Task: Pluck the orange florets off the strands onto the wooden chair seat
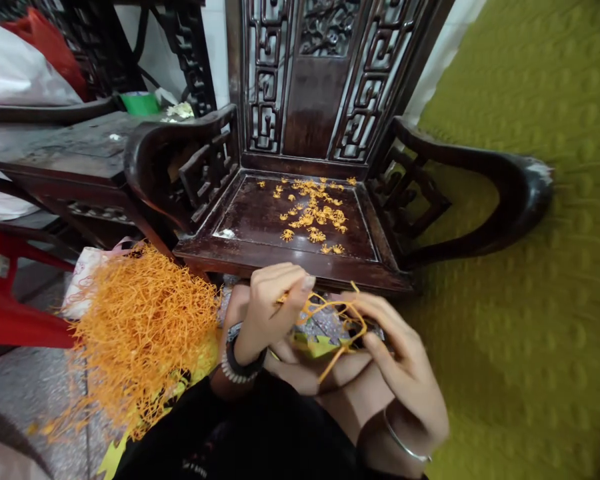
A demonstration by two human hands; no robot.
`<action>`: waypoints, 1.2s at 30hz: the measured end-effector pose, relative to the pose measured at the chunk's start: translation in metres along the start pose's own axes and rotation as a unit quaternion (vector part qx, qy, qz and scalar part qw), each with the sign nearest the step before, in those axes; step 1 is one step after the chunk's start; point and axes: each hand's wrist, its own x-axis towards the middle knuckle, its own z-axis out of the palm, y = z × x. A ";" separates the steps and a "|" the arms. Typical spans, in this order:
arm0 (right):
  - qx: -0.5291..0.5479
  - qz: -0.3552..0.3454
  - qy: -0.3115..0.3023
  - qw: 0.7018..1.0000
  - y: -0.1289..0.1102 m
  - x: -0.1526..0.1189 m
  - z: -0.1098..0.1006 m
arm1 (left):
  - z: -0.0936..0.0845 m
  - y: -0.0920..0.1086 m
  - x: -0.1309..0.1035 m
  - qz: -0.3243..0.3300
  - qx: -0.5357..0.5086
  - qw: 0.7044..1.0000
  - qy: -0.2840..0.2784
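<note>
My left hand (279, 303) is closed, thumb pressed to the fingers, with a bit of orange showing at its edge. From it a thin branching orange strand (337, 303) stretches across to my right hand (400, 353), whose thumb and fingers pinch its other side. One loose end hangs down between the hands. Below them lies my lap, with yellow pieces (323, 345) partly hidden. On the dark wooden chair seat (250, 210) in front are many small orange spider-like pieces (315, 213), scattered mostly toward the middle and right.
A large heap of tangled orange strands (153, 327) stands at my left, against a white bag (80, 283). A red stool (20, 293) is at far left. Green tape (140, 103) rests on the dark side table (70, 147). Curved chair arms (510, 193) flank the seat.
</note>
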 end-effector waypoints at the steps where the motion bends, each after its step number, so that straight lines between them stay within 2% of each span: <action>1: -0.014 0.002 0.046 0.999 -0.005 0.004 -0.003 | 0.000 -0.004 0.001 -0.004 0.003 0.999 -0.039; 3: -0.021 -0.032 0.111 0.993 -0.015 0.011 -0.005 | 0.000 -0.008 0.001 -0.046 -0.019 0.993 -0.103; 4: -0.027 -0.056 0.110 0.992 -0.019 0.014 -0.004 | 0.000 -0.009 0.001 -0.057 -0.019 0.990 -0.127; 7: -0.071 -0.086 -0.003 0.994 -0.027 0.024 0.009 | 0.001 -0.011 0.000 -0.055 -0.012 0.986 -0.158; 9: -0.086 -0.065 -0.065 0.992 -0.029 0.029 0.021 | 0.003 -0.012 -0.002 -0.038 -0.010 0.990 -0.138; 12: -0.101 -0.017 -0.066 0.993 -0.024 0.030 0.040 | 0.009 -0.015 -0.004 -0.036 -0.001 0.997 -0.071; 15: -0.071 0.021 -0.056 0.996 -0.012 0.028 0.054 | 0.015 -0.014 -0.005 -0.136 -0.032 0.990 -0.023; 17: 0.030 0.063 -0.064 0.995 -0.003 0.026 0.062 | 0.019 -0.012 -0.005 -0.241 -0.113 0.963 -0.031; 19: 0.169 0.131 -0.056 0.975 0.004 0.025 0.070 | 0.022 -0.013 -0.006 -0.324 -0.211 0.920 -0.056; 21: 0.289 0.194 -0.025 0.937 0.007 0.026 0.079 | 0.025 -0.015 -0.008 -0.374 -0.298 0.876 -0.064; 24: 0.387 0.236 0.022 0.891 0.005 0.029 0.090 | 0.030 -0.023 -0.011 -0.404 -0.404 0.820 -0.026; 28: 0.420 0.241 0.061 0.873 0.001 0.034 0.101 | 0.034 -0.030 -0.010 -0.407 -0.497 0.766 0.024; 33: 0.386 0.216 0.095 0.892 0.001 0.033 0.113 | 0.037 -0.033 -0.006 -0.450 -0.522 0.718 0.095; 36: 0.368 0.194 0.137 0.899 0.000 0.030 0.119 | 0.037 -0.034 -0.004 -0.449 -0.544 0.702 0.093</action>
